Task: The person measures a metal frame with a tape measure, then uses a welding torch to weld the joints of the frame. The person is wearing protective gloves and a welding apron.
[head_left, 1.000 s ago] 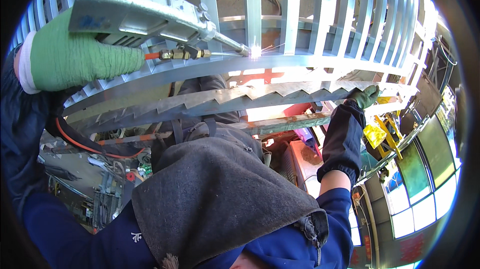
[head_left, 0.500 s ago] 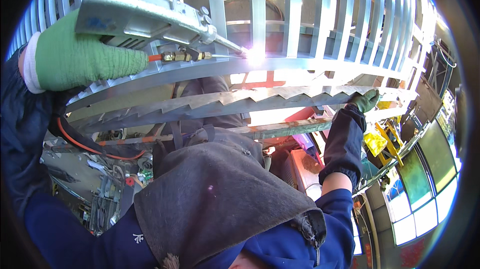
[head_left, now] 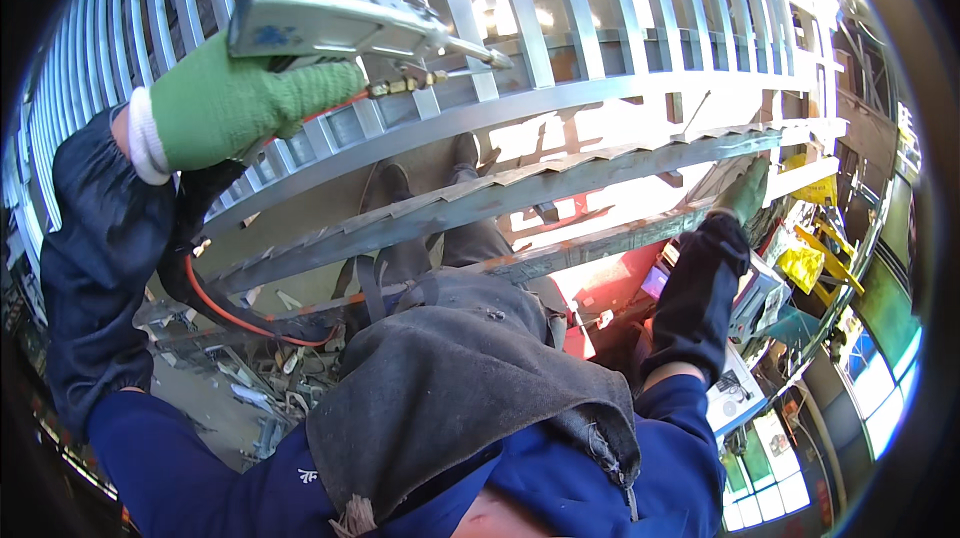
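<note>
My left hand (head_left: 215,108), in a green glove with a white cuff, is closed round a silver handheld welding gun (head_left: 335,23). A thin feed tube with brass fittings (head_left: 405,84) runs under its nozzle. The nozzle tip hovers beside an upright of the silver metal grille (head_left: 524,23), just above its curved-looking bottom rail (head_left: 440,128), and no glow shows there. At the right, my right hand (head_left: 748,188) in a greenish glove reaches to the end of a metal beam with a saw-toothed upper edge (head_left: 500,200). Its fingers are blurred and partly hidden against the beam.
An orange hose (head_left: 240,314) hangs below my left forearm. A dark apron (head_left: 450,358) covers my front. Another rail (head_left: 600,238) crosses nearer me. Yellow objects (head_left: 805,263) and a white box (head_left: 732,390) stand at the right; metal scraps lie at the lower left.
The bright welding glow at the nozzle has gone out. The gun has come away from the weld spot, the view has shifted, and my right hand appears lower against the beam.
</note>
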`<state>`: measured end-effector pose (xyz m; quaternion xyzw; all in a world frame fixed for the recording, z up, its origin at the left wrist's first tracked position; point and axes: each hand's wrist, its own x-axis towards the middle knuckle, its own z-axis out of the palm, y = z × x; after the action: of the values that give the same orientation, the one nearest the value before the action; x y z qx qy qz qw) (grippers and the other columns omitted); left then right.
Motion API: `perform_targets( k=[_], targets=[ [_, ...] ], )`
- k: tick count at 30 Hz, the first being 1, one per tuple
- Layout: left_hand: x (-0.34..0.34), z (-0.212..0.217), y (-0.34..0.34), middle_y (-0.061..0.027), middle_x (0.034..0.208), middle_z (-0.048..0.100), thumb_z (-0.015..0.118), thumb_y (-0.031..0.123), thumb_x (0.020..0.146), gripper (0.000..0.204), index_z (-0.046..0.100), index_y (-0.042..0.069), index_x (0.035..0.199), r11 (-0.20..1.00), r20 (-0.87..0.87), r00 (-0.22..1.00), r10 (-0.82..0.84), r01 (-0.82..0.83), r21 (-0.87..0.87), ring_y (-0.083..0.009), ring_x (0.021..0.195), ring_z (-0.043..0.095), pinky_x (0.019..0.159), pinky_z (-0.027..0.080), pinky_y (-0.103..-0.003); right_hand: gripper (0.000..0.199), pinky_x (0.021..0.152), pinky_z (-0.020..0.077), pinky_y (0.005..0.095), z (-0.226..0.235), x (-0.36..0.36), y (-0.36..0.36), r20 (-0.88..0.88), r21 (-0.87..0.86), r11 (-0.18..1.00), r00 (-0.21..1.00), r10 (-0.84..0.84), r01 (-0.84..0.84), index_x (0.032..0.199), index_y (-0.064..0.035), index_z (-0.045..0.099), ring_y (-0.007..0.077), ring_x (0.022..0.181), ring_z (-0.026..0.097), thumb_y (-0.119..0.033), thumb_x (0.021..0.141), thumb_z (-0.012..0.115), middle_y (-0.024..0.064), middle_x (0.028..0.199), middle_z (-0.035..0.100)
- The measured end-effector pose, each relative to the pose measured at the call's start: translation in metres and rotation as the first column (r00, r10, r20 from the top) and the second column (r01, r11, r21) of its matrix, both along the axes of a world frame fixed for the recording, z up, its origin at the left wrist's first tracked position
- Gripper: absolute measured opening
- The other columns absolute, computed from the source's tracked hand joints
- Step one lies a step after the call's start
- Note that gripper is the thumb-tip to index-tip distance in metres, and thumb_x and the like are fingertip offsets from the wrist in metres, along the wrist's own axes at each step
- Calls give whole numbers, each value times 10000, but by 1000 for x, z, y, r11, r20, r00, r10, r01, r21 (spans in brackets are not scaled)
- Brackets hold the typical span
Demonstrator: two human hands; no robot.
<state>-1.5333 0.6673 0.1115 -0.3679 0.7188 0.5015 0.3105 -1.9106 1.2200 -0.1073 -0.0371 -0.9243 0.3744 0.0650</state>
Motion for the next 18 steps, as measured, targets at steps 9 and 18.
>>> perform_targets(
  k=[9, 18],
  targets=[
    [89, 6, -28, 15, 787, 632, 807, 433, 985, 470, 707, 43, 1226, 992, -138, 984, 115, -108, 61, -73, 657, 563, 569, 450, -256, 267, 1002, 542, 365, 19, 218, -120, -180, -142, 931, 934, 310, -336, 1285, -11, 738, 220, 1105, 698, -141, 1054, 709, 122, 1186, 763],
    [167, -10, -23, 2, 795, 667, 779, 361, 1017, 371, 716, 27, 1168, 916, -118, 908, 402, -398, 54, -81, 664, 611, 567, 465, -246, 112, 773, 555, 459, 78, 170, -269, 0, 423, 335, 370, 929, -842, 876, -125, 806, 319, 828, 736, -229, 892, 767, 83, 877, 783]
  ],
)
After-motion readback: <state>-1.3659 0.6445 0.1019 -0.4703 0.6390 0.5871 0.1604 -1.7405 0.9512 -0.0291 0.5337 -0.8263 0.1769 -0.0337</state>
